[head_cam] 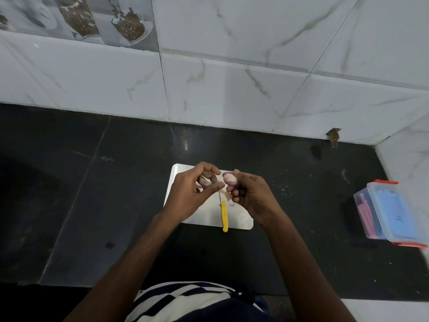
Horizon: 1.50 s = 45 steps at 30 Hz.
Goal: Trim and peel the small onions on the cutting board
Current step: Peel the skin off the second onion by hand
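Head view gives me a small peeled onion [229, 179] pinched in the right hand [249, 197] above the white cutting board [202, 217]. My left hand [193, 191] pinches loose skin [204, 181] beside it; a yellow-handled knife [224, 216] lies on the board, on the dark tabletop [116, 205].

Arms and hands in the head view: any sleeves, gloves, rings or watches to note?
Both forearms are bare to the frame's lower edge, no sleeves showing. The left hand and right hand wear no gloves; no rings, watch or bracelet are visible. Below is a black-and-white patterned garment.
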{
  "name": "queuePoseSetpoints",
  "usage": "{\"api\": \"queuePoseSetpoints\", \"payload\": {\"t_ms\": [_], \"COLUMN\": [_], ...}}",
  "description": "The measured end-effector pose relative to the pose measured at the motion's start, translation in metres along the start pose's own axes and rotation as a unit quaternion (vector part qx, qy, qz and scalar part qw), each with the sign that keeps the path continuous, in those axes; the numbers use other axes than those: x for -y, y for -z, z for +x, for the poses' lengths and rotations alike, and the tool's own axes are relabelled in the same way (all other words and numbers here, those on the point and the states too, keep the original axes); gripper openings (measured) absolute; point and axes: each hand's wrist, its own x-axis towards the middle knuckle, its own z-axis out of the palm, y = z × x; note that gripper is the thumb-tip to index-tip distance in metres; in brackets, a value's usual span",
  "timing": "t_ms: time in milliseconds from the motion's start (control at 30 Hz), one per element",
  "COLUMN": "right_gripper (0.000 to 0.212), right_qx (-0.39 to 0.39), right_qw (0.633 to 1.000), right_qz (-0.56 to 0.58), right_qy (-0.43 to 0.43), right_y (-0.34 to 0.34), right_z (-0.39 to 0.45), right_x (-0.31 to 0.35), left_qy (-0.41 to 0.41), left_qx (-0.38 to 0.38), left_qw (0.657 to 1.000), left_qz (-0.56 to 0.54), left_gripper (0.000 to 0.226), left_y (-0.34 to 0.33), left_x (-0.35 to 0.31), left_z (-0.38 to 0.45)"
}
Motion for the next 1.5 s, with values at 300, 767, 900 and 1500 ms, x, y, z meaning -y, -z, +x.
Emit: {"api": "queuePoseSetpoints", "payload": {"t_ms": [300,767,900,1500], "right_gripper": [0.02,0.031,0.026,0.023], "right_qx": [0.022,0.03,0.021,-0.137], "right_qw": [0.999,0.999,0.998,0.985], "right_qz": [0.042,0.032,-0.015,0.029], "right_qy": [-0.015,0.019,0.058,0.099], "right_y": [-0.009,-0.003,0.003,0.049], "right_z": [-0.01,-0.005,-0.002,0.003], "right_x": [0.009,0.002,-0.001,-0.012], "left_qy": [-0.014,-0.006,0.035,0.194], "left_qx": [-0.019,-0.02,0.017,0.053], "left_qw": [1.0,1.0,0.998,0.979], "left_qz": [0.008,-0.001,-0.053,-0.02], "left_gripper": [0.021,0.012,0.005,0.011], "left_y": [-0.006,-0.007,-0.004,-0.081], "left_x": [-0.004,-0.003,-0.002,0.052], "left_z": [-0.001,0.0,0.001,0.044]}}
